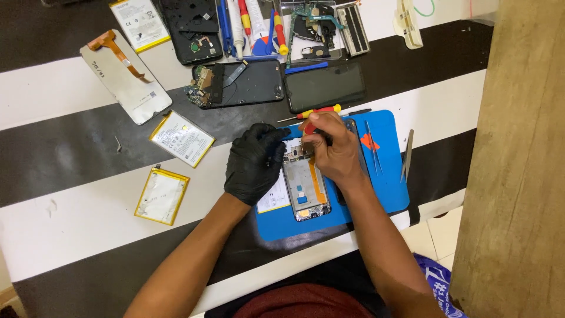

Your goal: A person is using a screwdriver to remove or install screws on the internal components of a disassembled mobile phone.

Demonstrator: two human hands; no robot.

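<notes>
Opened phone frame with orange flex cable point(304, 187) is steadied by black-gloved left hand point(254, 164); red-handled screwdriver point(308, 126), tip probably hidden, is gripped by bare right hand point(331, 148).

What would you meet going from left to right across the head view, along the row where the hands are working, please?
Swollen battery → flat battery → gloved left hand → opened phone → bare right hand holding a red screwdriver → tweezers → metal pry tool.
</notes>
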